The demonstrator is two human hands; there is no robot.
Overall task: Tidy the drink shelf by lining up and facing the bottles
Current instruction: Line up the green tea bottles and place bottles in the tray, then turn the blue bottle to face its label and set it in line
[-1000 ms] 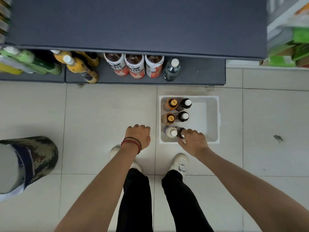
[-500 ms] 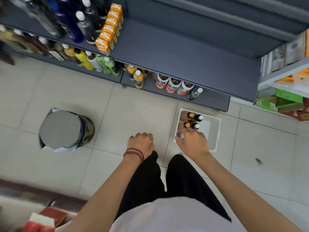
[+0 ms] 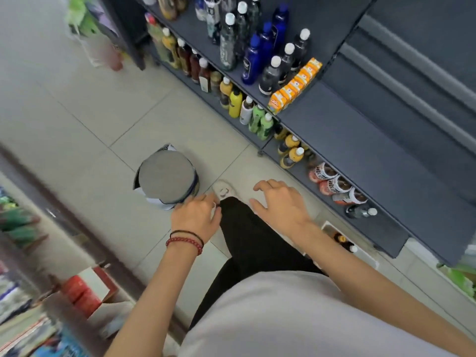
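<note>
The dark drink shelf runs diagonally across the upper right. Its bottom tier holds yellow juice bottles, three red-labelled tea bottles and one dark bottle. Higher up stand blue bottles, dark white-capped bottles and a row of orange cartons. My left hand hangs in front of my leg with relaxed fingers and holds nothing. My right hand is spread open in the air, apart from the shelf. A white bin with bottles sits on the floor under my right forearm.
A round stool with a grey top stands on the tiled floor just left of my left hand. Red boxes and stacked goods line the lower left. My white shoe shows between my hands.
My right hand let go of the bottle in the white bin and rose with fingers spread. The view swung left, bringing more of the shelf into sight.
</note>
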